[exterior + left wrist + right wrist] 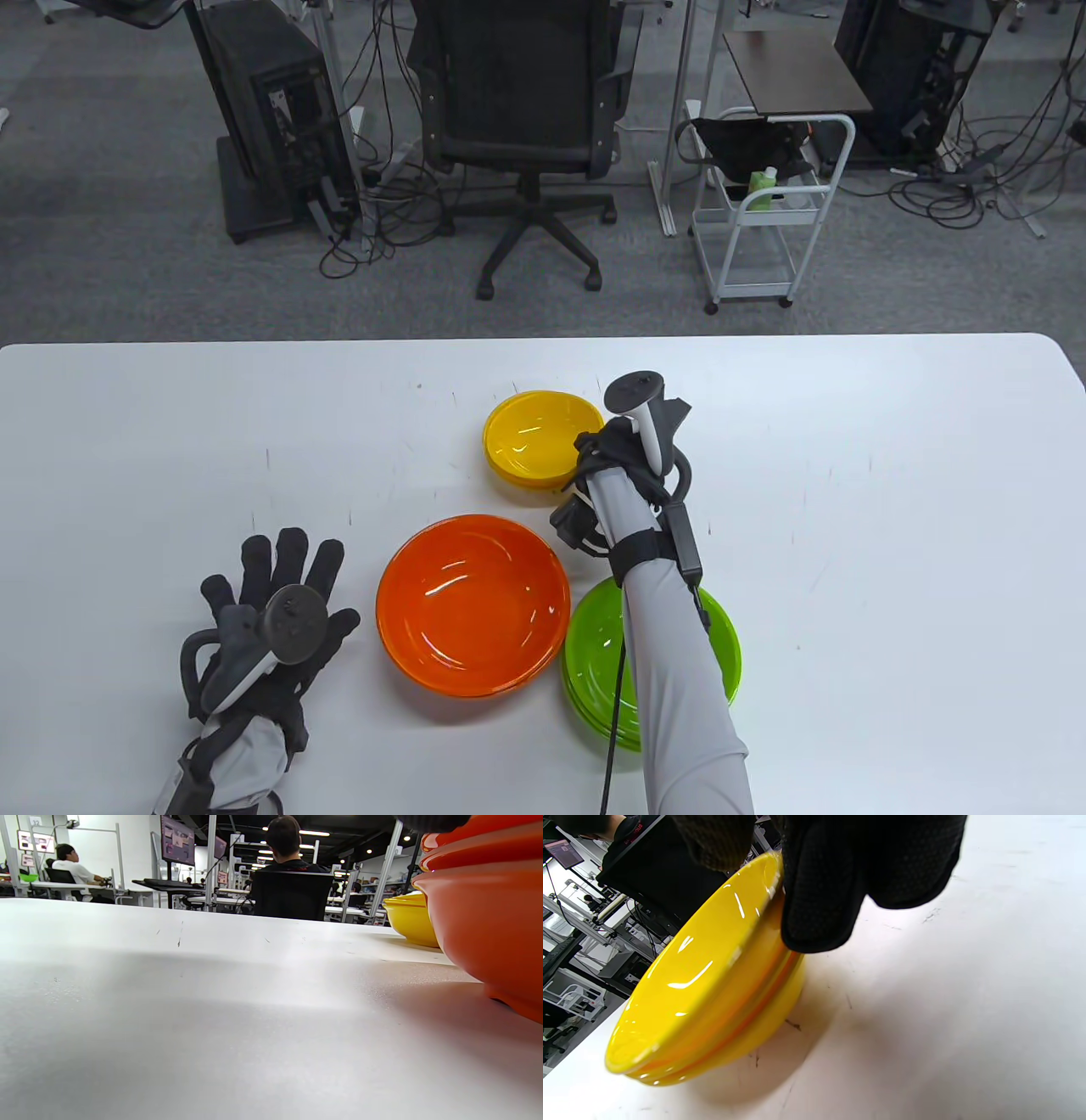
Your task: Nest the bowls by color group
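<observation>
- Resting flat at the lower left of the table view, the left hand [276, 615] has its fingers spread wide on the white table [891, 526] and it holds nothing.
- At the lower centre, just right of that hand, the orange bowls [473, 605] stand nested; in the left wrist view they fill the right edge [492, 921], and more than one rim is seen there.
- At the lower right of centre, the green bowls [594, 654] stand as a stack, touching or almost touching the orange ones, and the right forearm crosses over them.
- Further up, near the middle of the frame, the right hand [615, 454] is at the right rim of the yellow bowls [539, 437].
- In the right wrist view, gloved fingers [818, 891] lie over the rim of the yellow stack [704, 984]; the hand grips this edge, closed around it.
- Beyond the table, at the top centre, a black office chair [517, 93] stands on the grey floor.
</observation>
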Motion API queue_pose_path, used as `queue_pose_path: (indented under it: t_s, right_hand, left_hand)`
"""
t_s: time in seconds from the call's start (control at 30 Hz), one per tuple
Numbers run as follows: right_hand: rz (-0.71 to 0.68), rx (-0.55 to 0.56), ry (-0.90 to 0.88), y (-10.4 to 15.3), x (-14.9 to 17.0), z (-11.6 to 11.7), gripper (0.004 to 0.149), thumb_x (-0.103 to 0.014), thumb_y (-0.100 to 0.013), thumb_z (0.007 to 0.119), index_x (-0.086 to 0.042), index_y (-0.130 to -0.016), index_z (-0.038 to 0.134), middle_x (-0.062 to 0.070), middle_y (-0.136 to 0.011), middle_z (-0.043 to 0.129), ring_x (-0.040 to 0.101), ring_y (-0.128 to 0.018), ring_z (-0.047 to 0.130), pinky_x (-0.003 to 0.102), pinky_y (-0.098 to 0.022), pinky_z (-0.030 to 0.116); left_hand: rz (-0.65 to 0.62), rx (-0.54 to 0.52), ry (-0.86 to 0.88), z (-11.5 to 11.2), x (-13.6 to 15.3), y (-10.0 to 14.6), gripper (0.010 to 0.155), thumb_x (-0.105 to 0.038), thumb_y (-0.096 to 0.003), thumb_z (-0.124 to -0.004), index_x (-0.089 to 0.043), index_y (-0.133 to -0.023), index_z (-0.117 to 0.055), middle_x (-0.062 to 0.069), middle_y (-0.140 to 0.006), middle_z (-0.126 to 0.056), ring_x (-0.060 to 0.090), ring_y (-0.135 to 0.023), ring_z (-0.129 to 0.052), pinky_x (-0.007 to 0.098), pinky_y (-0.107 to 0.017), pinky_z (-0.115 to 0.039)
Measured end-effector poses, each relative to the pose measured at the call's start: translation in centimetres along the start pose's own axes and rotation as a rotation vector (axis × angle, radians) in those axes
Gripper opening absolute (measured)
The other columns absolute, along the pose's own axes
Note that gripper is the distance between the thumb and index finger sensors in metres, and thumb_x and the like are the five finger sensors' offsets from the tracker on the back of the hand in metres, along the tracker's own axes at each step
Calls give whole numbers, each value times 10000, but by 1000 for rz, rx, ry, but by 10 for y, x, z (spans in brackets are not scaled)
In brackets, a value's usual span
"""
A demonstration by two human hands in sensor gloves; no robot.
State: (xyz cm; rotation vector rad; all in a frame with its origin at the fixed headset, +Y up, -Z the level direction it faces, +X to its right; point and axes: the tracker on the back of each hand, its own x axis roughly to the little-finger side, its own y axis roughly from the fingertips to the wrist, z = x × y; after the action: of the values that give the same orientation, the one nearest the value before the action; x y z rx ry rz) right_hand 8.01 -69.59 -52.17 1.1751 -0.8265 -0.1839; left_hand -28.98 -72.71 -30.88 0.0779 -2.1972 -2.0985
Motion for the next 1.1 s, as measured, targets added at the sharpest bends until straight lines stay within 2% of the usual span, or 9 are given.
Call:
queue_pose_path:
  t_s: [0.1,0.23,0.57,0.7,0.8,0.93,1.1]
  right_hand:
    - [-22,-49,52,3,4,-4,748,-369,-560,689,-8,-1126,362,172,-879,874,201,-568,976,484,-556,777]
    - [-78,15,87,16,9,-15,733,-374,-554,692,-17,-1124,400,174,-869,884,217,-575,978,498,-556,773]
    - [-247,33,175,67,33,-53,707,-392,-554,680,-49,-1128,452,181,-908,863,252,-634,964,525,-580,748]
    - [-346,121,219,101,53,-68,689,-407,-554,670,-78,-1130,486,197,-970,824,301,-715,931,565,-607,712]
    - [-446,204,274,124,70,-72,693,-433,-549,661,-115,-1138,485,212,-1064,717,369,-838,838,614,-640,651]
    - [-562,327,389,156,102,-70,711,-470,-537,658,-148,-1147,485,223,-1152,579,458,-969,672,698,-676,523]
    - [-639,421,447,178,141,-60,750,-510,-522,651,-179,-1159,437,217,-1205,438,531,-1047,460,764,-676,387]
  left_hand:
    - [-8,11,-9,-1,-2,1,778,-611,-450,-644,-464,-1107,-253,-27,-1245,-124,362,-1132,-78,742,-734,-168]
    - [-19,14,-23,-3,-5,1,776,-612,-451,-643,-461,-1108,-259,-25,-1245,-124,363,-1131,-78,743,-733,-169]
    - [-43,27,-66,-7,-11,4,775,-611,-450,-643,-453,-1111,-271,-21,-1245,-135,365,-1130,-87,742,-731,-176]
    - [-46,44,-78,-11,-11,5,776,-612,-449,-643,-453,-1111,-271,-20,-1246,-140,366,-1131,-92,743,-732,-177]
    - [-47,45,-87,-12,-12,5,776,-613,-450,-642,-453,-1111,-270,-21,-1246,-140,364,-1131,-92,742,-732,-178]
    - [-49,36,-101,-11,-14,6,776,-611,-450,-643,-450,-1112,-271,-18,-1246,-143,366,-1131,-94,742,-731,-179]
    - [-47,18,-114,-9,-15,10,777,-613,-448,-643,-450,-1111,-271,-20,-1245,-149,365,-1130,-99,742,-730,-183]
